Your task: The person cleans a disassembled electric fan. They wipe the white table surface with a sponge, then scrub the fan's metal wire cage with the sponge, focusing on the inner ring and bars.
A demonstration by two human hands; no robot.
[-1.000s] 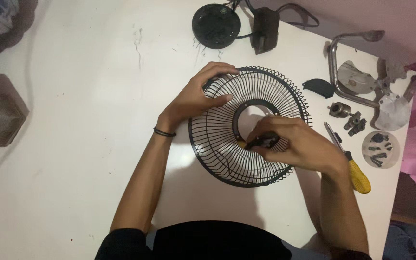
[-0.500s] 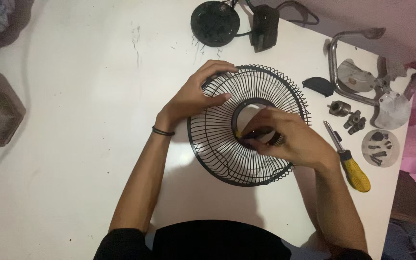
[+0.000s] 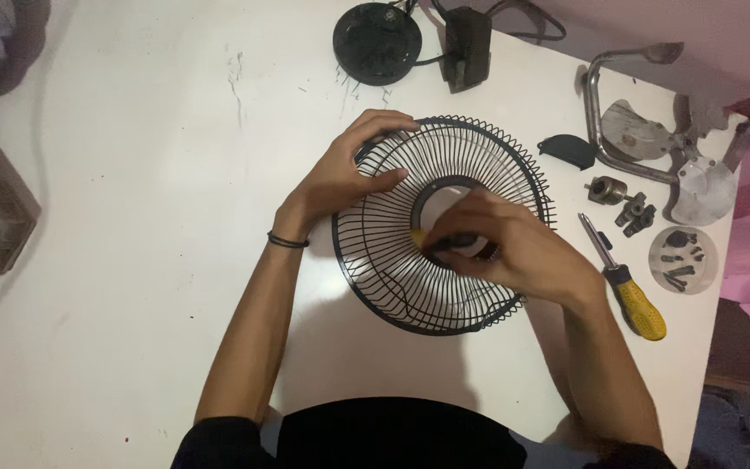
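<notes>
Black wire fan guard [image 3: 392, 260] lies flat, a yellow-tipped tool [image 3: 431, 240] at its hub ring.

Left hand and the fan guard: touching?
Touching. Head view shows the left hand lying on the fan guard, its fingers curled over the upper-left rim.

Bare white table [image 3: 132, 260] lies open left of the fan guard [image 3: 392, 278]; a screwdriver [image 3: 627, 291] and metal parts [image 3: 627, 213] crowd its right.
</notes>
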